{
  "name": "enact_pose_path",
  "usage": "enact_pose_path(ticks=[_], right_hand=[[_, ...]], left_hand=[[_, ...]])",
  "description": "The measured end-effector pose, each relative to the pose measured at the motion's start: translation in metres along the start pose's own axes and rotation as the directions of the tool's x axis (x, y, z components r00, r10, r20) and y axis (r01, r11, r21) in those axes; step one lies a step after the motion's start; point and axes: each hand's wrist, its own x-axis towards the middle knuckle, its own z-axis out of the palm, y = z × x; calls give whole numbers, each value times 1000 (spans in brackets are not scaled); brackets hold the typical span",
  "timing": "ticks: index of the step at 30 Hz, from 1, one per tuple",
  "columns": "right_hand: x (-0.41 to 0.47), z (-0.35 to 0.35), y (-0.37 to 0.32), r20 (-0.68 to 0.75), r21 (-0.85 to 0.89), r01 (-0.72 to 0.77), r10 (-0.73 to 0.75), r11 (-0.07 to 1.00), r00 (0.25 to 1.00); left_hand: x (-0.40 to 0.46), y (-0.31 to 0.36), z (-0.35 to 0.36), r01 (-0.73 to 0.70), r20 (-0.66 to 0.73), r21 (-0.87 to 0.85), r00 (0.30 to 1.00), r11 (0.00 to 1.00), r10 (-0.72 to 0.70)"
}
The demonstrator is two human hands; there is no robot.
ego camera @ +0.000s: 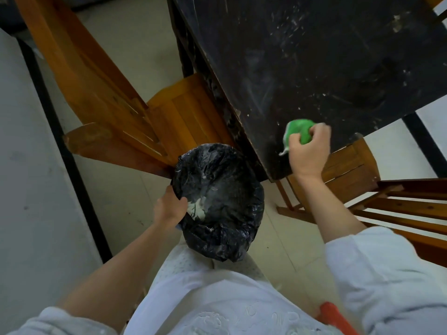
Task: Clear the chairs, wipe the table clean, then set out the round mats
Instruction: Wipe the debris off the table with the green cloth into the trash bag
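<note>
While your right hand (308,151) clamps the green cloth (298,131) at the counter (314,56) corner, the bin (217,201), gripped by your left hand (169,206), sits lower left.

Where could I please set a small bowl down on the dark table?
The dark table is bare, though crumb-strewn, beyond the right hand gripping the green cloth. Its near corner is crowded: left hand holds the black-bagged bin there.

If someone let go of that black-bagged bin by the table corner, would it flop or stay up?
The bin probably keeps its round shape; only the crinkled liner looks floppy. It seems light, since the left hand alone holds its rim.
</note>
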Motion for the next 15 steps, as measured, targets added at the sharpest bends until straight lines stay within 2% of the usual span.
enact_pose_path(ticks=[2,3,5,8,11,13,15], right_hand=[[23,-3,8,-83,-179,84,-100,980,991],[32,-1,12,-69,-260,105,-127,960,990],[42,10,16,50,-362,161,-153,918,987],[33,32,19,235,-257,230,-171,939,957],[26,38,20,327,-37,122,-103,992,939],[32,35,24,364,-1,86,-80,996,928],[43,32,27,380,-28,130,-109,991,919]], left_hand=[[3,1,0,6,0,11,1000,1000,-6],[5,1,0,7,3,18,1000,1000,-7],[9,2,1,6,3,33,1000,999,-6],[13,4,3,2,10,42,1000,999,-3],[14,6,4,9,14,55,1000,998,-10],[15,5,4,19,21,65,1000,998,-20],[16,6,4,24,29,85,999,996,-26]])
